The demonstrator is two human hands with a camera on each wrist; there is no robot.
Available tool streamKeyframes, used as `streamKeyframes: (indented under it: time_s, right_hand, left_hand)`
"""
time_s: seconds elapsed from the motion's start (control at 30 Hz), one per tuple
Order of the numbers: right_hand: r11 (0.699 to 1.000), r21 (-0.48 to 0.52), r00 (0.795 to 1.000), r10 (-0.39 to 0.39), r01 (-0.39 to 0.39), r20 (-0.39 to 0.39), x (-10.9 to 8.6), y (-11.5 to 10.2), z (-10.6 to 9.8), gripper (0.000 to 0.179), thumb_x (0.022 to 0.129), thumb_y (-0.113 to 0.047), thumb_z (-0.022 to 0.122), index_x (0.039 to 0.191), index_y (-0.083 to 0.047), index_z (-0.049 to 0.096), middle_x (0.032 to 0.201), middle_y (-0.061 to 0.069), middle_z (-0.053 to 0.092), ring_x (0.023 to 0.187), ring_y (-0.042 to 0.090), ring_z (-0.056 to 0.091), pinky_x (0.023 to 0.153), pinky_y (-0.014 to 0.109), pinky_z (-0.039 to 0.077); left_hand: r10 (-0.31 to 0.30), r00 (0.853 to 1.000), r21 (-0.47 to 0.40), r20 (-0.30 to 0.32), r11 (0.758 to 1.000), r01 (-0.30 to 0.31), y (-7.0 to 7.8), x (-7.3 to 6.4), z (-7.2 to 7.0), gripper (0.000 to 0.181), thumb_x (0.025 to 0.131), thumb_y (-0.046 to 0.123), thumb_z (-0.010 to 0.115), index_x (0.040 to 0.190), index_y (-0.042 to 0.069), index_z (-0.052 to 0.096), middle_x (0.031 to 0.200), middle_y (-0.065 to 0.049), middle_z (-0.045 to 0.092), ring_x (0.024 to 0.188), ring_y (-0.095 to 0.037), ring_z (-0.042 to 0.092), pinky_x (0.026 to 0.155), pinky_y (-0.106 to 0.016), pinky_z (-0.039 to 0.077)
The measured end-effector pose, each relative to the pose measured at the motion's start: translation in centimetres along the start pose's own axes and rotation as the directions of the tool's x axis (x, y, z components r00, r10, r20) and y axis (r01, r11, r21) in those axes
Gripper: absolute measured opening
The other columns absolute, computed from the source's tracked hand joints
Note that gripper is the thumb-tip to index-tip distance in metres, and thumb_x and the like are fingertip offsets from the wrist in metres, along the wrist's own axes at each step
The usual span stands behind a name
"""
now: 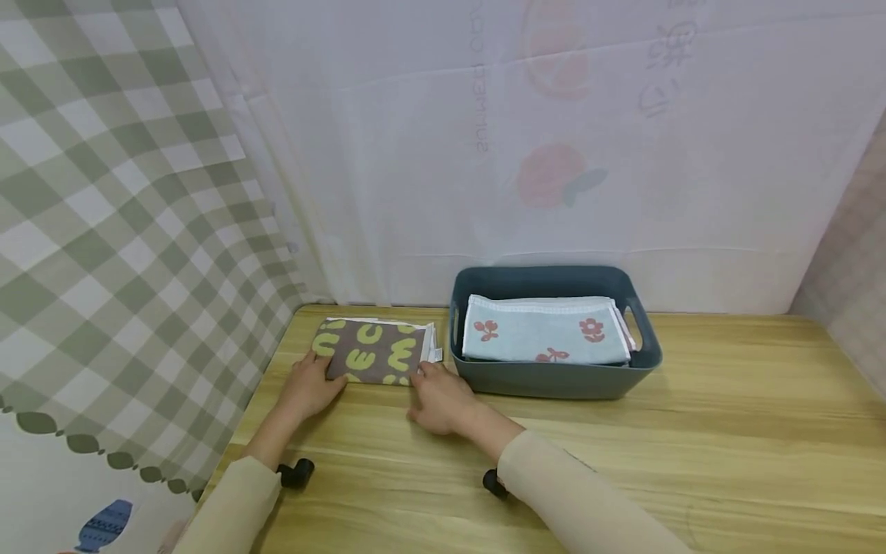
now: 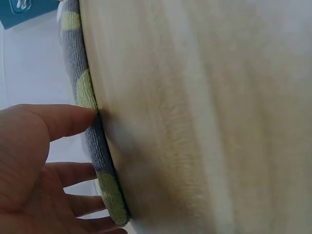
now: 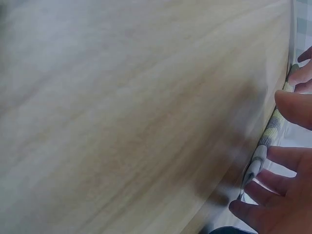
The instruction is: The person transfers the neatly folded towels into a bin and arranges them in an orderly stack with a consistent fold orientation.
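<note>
A folded towel (image 1: 374,352), grey-brown with yellow letters, lies flat on the table's left part. White layers and a small tag show at its right side. My left hand (image 1: 310,387) is at its near left corner. In the left wrist view, the thumb (image 2: 73,119) touches the towel's edge (image 2: 92,117) and the other fingers reach along its side. Beside the near right corner is my right hand (image 1: 441,398), fingertips against the towel. In the right wrist view its fingers (image 3: 280,185) look fairly straight, with the thumb apart from them.
Right of the towel stands a dark teal basket (image 1: 547,381) with cut-out handles. Inside lies a folded light-blue towel (image 1: 543,331) with red flowers, on top of other cloth. White cloth (image 1: 415,154) hangs behind the wooden table (image 1: 747,431), and checked cloth (image 1: 138,192) on the left.
</note>
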State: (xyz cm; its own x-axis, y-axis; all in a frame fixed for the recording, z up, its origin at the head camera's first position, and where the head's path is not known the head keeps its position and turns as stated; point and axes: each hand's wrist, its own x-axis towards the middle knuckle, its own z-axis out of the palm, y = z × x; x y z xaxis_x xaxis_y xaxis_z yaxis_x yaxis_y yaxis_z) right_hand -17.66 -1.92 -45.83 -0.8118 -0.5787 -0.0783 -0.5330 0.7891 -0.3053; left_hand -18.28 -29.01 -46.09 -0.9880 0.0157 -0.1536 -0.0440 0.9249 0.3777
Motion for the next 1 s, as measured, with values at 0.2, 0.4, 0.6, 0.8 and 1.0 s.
streamKeyframes:
  time_s: [0.2, 0.4, 0.6, 0.8, 1.0]
  right_hand:
    - [0.998, -0.058, 0.999, -0.04, 0.04, -0.012, -0.8, -0.4, 0.1, 0.053, 0.093, -0.04, 0.076, 0.132, -0.005, 0.068, 0.136, 0.012, 0.06, 0.126, 0.028, 0.056, 0.103, 0.04, 0.051]
    - [0.994, -0.08, 0.997, -0.075, 0.073, -0.015, -1.9, -0.8, 0.0, 0.054, 0.091, -0.039, 0.078, 0.132, -0.006, 0.069, 0.133, 0.01, 0.062, 0.124, 0.027, 0.058, 0.099, 0.042, 0.053]
    - [0.982, -0.144, 0.992, -0.125, 0.125, 0.013, -2.9, -1.3, 0.0, 0.052, 0.09, -0.042, 0.078, 0.13, -0.009, 0.07, 0.125, 0.007, 0.065, 0.116, 0.024, 0.061, 0.095, 0.038, 0.054]
    - [0.954, -0.231, 0.982, -0.183, 0.189, 0.051, -3.8, -1.7, 0.0, 0.05, 0.091, -0.045, 0.076, 0.129, -0.012, 0.072, 0.115, 0.003, 0.065, 0.106, 0.02, 0.061, 0.092, 0.034, 0.053]
    - [0.948, -0.234, 0.977, -0.208, 0.215, 0.054, -5.1, -1.7, -0.1, 0.044, 0.091, -0.044, 0.076, 0.124, -0.014, 0.074, 0.11, 0.001, 0.065, 0.1, 0.018, 0.06, 0.087, 0.032, 0.053]
  left_hand:
    - [-0.017, 1.0, -0.015, 0.026, 1.0, 0.018, 0.2, -1.2, 0.0, 0.065, 0.104, 0.03, 0.06, 0.146, -0.017, 0.046, 0.157, -0.045, 0.025, 0.144, -0.063, 0.026, 0.114, -0.071, 0.031]
    - [0.0, 0.999, 0.012, 0.036, 1.0, 0.0, 0.1, -2.3, -0.1, 0.065, 0.104, 0.03, 0.061, 0.144, -0.018, 0.048, 0.155, -0.046, 0.028, 0.143, -0.065, 0.027, 0.114, -0.071, 0.031]
    - [-0.003, 0.999, 0.011, 0.039, 1.0, 0.003, 0.1, -4.0, -0.2, 0.066, 0.103, 0.032, 0.063, 0.143, -0.018, 0.049, 0.154, -0.047, 0.029, 0.141, -0.067, 0.027, 0.112, -0.072, 0.031]
    - [-0.002, 1.0, -0.002, 0.03, 1.0, 0.002, 0.0, -5.6, 0.0, 0.066, 0.101, 0.032, 0.066, 0.141, -0.02, 0.051, 0.152, -0.047, 0.033, 0.14, -0.063, 0.033, 0.111, -0.069, 0.035]
    - [0.003, 0.999, 0.007, 0.036, 1.0, -0.004, 0.3, -6.6, 0.0, 0.063, 0.1, 0.03, 0.068, 0.138, -0.018, 0.055, 0.149, -0.043, 0.042, 0.134, -0.063, 0.042, 0.107, -0.068, 0.041]
